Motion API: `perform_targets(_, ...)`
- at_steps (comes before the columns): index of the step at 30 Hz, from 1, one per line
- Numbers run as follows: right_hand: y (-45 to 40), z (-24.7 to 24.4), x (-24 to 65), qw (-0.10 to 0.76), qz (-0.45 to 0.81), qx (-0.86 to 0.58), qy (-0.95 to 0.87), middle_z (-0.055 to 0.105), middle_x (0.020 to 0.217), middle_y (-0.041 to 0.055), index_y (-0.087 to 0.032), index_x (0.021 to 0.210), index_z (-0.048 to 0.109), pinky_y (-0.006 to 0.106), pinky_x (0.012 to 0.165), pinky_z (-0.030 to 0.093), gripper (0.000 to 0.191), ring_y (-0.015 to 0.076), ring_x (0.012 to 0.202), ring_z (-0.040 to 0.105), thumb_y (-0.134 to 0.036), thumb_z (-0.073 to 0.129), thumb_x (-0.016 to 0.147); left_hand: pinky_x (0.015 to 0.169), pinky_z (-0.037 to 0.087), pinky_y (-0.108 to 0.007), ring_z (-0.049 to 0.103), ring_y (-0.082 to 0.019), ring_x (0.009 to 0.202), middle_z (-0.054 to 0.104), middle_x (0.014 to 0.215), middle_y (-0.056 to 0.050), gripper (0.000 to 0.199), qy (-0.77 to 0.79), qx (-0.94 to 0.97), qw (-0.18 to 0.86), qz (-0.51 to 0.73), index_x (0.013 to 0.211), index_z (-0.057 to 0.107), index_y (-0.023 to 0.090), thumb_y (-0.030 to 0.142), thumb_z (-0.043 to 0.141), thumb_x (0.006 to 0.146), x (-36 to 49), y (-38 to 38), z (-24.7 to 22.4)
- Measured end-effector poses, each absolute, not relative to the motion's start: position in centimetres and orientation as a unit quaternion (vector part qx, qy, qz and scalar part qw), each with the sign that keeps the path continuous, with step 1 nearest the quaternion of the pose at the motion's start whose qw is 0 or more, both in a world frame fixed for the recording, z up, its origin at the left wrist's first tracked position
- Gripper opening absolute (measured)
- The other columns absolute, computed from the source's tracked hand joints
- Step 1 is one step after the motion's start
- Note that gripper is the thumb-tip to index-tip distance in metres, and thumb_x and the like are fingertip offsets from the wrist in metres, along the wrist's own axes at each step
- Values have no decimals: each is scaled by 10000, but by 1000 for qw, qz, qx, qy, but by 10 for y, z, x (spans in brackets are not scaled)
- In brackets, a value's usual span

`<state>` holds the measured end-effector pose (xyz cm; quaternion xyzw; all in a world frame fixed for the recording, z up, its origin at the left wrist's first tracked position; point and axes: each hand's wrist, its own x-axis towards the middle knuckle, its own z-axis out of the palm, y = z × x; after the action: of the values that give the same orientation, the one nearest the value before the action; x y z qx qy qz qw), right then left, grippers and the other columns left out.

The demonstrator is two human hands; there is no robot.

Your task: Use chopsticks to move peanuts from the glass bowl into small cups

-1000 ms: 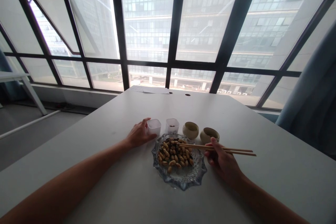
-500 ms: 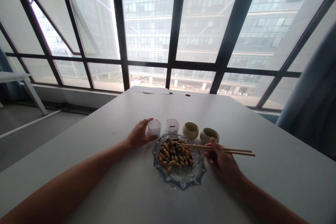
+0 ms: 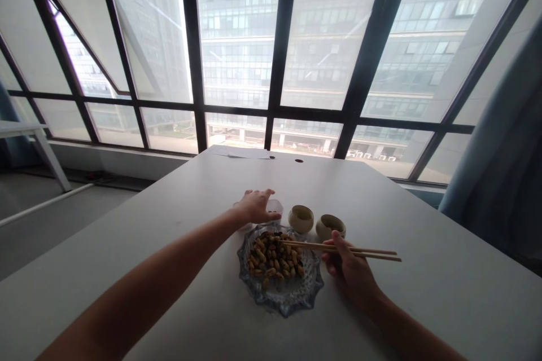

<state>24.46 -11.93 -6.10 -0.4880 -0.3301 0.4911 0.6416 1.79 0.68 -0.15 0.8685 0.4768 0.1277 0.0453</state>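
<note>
My left hand (image 3: pixel 255 206) reaches over the left plastic cup, mostly hiding it, with thumb and fingers apart around the near side of a second clear plastic cup (image 3: pixel 276 206). Small dark bits lie in that second cup; whether my fingers touch it I cannot tell. My right hand (image 3: pixel 348 264) grips a pair of wooden chopsticks (image 3: pixel 372 252), their tips over the peanuts (image 3: pixel 275 259). The peanuts and some dark pieces fill the far left part of a scalloped glass plate (image 3: pixel 292 309). Two beige ceramic cups, a left one (image 3: pixel 301 220) and a right one (image 3: pixel 331 228), stand behind the plate.
The white table (image 3: pixel 203 316) stretches toward large windows. White paper (image 3: pixel 241 153) lies at its far edge, near a dark round hole (image 3: pixel 298 161). A blue curtain (image 3: pixel 486 169) hangs at right; another white table (image 3: pixel 25 130) stands at left.
My left hand has moved right, from the left plastic cup to the second one. My right hand still holds the chopsticks over the peanuts. The view has shifted slightly.
</note>
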Motion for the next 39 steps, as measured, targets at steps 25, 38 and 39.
perform_targets(25, -76, -14, 225, 642, 294, -436, -558, 691, 597, 46, -201, 721, 671, 256, 406, 384, 536, 132, 414, 524, -736, 684, 719, 1031, 424, -505, 666, -335, 1101, 720, 1171, -128, 752, 375, 891, 20, 255, 1329, 492, 189, 473, 790, 699, 2, 8, -9)
perform_targets(38, -114, 8, 241, 420, 408, -457, -669, 536, 357, -4, -169, 533, 629, 169, 313, 295, 596, 81, 280, 431, -720, 631, 761, 1021, 435, -535, 650, -347, 1123, 703, 1209, -140, 664, 409, 881, 26, 235, 1256, 595, 192, 685, 589, 812, -16, 9, -10)
perform_targets(39, -114, 7, 240, 414, 408, -455, -675, 550, 370, -1, -169, 541, 635, 171, 317, 316, 587, 86, 289, 450, -714, 637, 759, 1017, 442, -528, 650, -338, 1118, 702, 1205, -135, 641, 415, 873, 17, 255, 1227, 613, 195, 696, 554, 832, -23, 7, -12)
